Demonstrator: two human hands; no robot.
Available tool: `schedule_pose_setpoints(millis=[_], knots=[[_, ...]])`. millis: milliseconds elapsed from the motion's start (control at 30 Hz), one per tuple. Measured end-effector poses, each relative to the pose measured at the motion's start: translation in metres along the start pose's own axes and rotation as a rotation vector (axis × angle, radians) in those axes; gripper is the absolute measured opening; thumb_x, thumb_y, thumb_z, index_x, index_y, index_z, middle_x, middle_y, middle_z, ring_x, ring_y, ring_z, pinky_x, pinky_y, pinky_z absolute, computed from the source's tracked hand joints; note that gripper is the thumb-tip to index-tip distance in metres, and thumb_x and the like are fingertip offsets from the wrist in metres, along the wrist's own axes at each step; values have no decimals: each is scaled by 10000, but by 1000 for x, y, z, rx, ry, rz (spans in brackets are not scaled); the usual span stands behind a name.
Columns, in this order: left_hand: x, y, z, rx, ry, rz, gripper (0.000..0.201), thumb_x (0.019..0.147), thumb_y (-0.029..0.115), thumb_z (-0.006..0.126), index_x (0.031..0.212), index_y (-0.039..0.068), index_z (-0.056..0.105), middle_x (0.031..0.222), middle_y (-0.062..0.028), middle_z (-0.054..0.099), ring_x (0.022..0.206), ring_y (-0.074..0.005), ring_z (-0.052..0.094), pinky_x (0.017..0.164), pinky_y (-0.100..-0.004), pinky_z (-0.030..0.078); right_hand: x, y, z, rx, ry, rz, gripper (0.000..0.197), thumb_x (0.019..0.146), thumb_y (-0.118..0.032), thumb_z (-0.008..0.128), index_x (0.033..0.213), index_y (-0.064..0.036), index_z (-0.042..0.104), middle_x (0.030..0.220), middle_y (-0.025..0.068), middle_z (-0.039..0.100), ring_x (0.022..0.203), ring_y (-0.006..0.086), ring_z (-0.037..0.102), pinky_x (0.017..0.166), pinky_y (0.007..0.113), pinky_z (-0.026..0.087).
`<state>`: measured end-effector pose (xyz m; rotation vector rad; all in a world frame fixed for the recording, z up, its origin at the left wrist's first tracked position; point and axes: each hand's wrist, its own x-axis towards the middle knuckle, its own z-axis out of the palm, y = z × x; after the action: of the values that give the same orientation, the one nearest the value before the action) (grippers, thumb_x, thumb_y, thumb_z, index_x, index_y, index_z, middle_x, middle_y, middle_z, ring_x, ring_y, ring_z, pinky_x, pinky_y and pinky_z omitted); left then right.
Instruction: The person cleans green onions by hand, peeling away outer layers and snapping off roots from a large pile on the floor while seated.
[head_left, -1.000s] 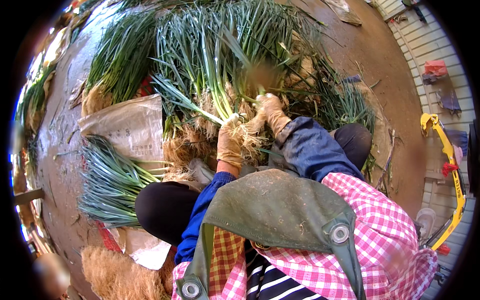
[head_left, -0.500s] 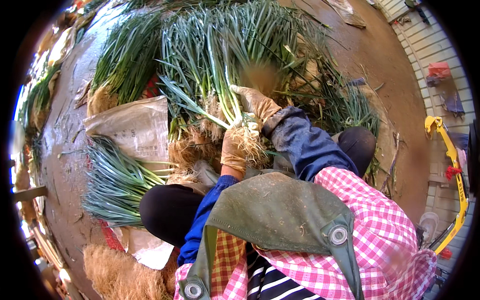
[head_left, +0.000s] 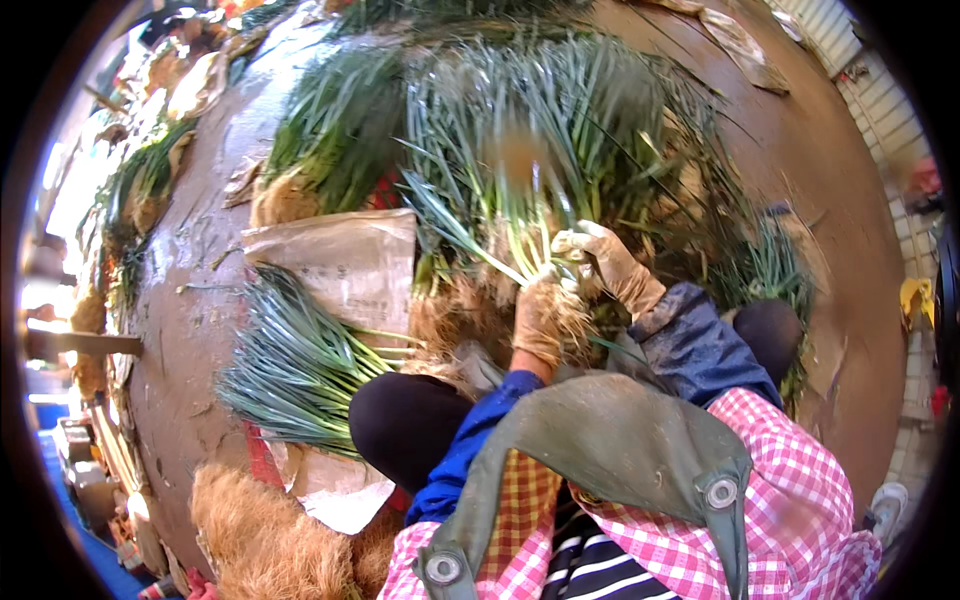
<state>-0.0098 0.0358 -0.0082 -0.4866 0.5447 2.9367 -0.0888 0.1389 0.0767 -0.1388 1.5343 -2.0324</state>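
My left hand (head_left: 540,318), in a tan glove, is closed round the root end of a small bunch of green onions (head_left: 522,248). Pale stalks lean up and away from it, and stringy roots (head_left: 574,325) spill out on its right side. My right hand (head_left: 616,266), gloved too, is beside the stalks with fingers curled together; what they pinch, if anything, I cannot make out. A big heap of green onions (head_left: 480,110) lies just beyond both hands, its roots toward me.
Left of my knee, a bundle of green onions (head_left: 290,360) lies by a brown paper sack (head_left: 345,255). Another bundle (head_left: 335,130) stands farther back. A mass of brown roots (head_left: 265,535) sits at lower left. Wet brown floor (head_left: 190,330) stretches along the left.
My right hand has come off the front of the stalks and moved slightly to their right, fingers curled. My left hand keeps its hold. The whole view has shifted.
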Motion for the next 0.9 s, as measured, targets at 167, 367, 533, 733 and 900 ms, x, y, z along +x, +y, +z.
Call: schedule_pose_setpoints(millis=[167,367,533,733,900], knots=[[11,8,-78,152,-115,198,245,924,211,430,1063,50,552,775,-56,607,656,-183,576,580,-282,474,-20,-20,19,264,-234,157,267,832,-223,610,981,-8,557,729,4,564,484,27,419,401,154,344],[-10,5,1,57,176,173,259,936,290,452,973,56,555,696,-76,588,549,-177,574,449,-283,476,2,-3,-27,-131,-95,115,305,867,-291,604,1018,-26,603,552,-94,435,415,7,367,349,146,310],[-11,15,-5,63,164,147,317,923,350,469,943,44,551,706,-86,596,559,-190,583,460,-289,488,19,31,-8,-112,-314,498,256,827,-310,652,959,-95,606,554,-75,458,447,28,400,390,191,346],[-6,15,1,-200,218,43,368,936,340,437,1046,6,546,845,-142,617,641,-254,603,570,-374,519,5,23,-19,-434,-355,564,289,812,-340,670,916,-77,612,547,-32,498,388,48,411,345,194,332],[-2,10,-17,-122,144,-76,381,920,379,467,1013,18,546,845,-140,620,668,-257,605,586,-382,518,-12,16,-22,-576,-364,535,305,794,-334,687,944,-74,636,560,13,565,377,81,446,354,232,354]])
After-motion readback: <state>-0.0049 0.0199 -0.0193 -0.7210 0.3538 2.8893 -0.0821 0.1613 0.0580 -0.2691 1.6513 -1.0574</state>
